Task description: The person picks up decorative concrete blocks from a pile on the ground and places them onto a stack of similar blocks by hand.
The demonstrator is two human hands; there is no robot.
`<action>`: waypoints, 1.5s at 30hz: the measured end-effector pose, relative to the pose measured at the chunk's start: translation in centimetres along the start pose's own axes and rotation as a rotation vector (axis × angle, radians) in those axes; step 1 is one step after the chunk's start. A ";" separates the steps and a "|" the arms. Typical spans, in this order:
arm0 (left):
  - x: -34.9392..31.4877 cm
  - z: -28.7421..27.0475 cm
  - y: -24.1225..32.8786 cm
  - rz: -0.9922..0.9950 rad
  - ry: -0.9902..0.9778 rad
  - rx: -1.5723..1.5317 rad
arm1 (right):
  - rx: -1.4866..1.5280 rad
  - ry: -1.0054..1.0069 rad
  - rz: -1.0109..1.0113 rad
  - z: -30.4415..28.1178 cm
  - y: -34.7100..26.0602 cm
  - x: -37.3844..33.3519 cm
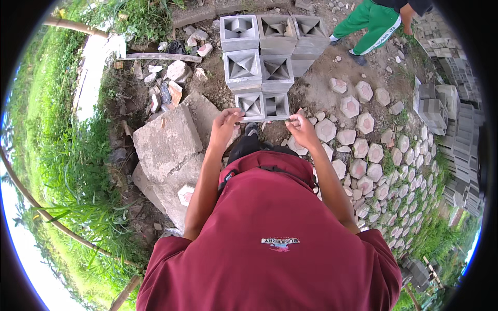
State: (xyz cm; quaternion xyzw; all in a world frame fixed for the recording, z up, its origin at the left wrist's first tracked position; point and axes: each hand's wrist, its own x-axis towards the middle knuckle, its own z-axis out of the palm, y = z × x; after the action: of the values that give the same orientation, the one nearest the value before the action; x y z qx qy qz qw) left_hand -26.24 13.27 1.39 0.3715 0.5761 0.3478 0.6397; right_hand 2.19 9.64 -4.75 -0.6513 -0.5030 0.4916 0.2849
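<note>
Two square grey concrete ventilation blocks (249,106), with angled fins inside, stand side by side just ahead of the person, open faces upward; the pair's long axis runs left to right. The left hand's (224,127) fingers lie at the pair's left edge; whether they clamp it cannot be told. The right hand (303,130) has thumb and forefinger nearly together at the near right corner; contact is unclear. Brown stony soil (316,83) forms the ground outdoors, with green grass (57,155) far left. Taller grey block stacks (243,70) crowd the far edge. A broken pale concrete slab (166,140) bounds the left, whitish hexagonal pavers (326,130) the right; bare soil opens between stacks and pavers, near a person in green trousers (369,23).
</note>
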 end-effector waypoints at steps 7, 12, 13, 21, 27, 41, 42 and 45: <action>9.8 -3.5 -2.8 -0.062 -0.086 0.111 | -0.124 0.045 0.137 4.5 1.5 7.6; 16.5 -6.7 -13.2 -0.133 0.048 0.355 | -0.194 0.072 0.238 10.3 7.4 14.3; 17.7 -7.2 -15.9 -0.108 0.066 0.535 | -0.264 0.108 0.215 11.4 9.2 15.5; 32.9 -8.0 -37.3 -0.258 0.214 0.828 | -0.245 0.053 0.218 20.4 27.6 28.8; 41.4 -10.4 -50.7 -0.254 0.410 0.585 | -0.150 0.010 0.379 27.7 37.3 35.8; 41.1 -8.2 -50.7 -0.202 0.318 0.421 | -0.270 0.186 0.223 28.3 40.0 34.9; 40.7 -8.3 -49.9 -0.164 0.314 0.414 | -0.340 0.132 0.314 27.8 38.9 34.7; 37.0 -8.0 -46.7 -0.114 0.270 0.319 | -0.303 0.056 0.335 25.8 35.6 32.4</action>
State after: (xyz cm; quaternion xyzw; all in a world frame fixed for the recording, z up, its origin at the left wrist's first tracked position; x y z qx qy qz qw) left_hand -29.95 23.72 -57.70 0.3849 0.7243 0.2623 0.5084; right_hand -8.06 24.89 -56.19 -0.7744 -0.4478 0.4328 0.1119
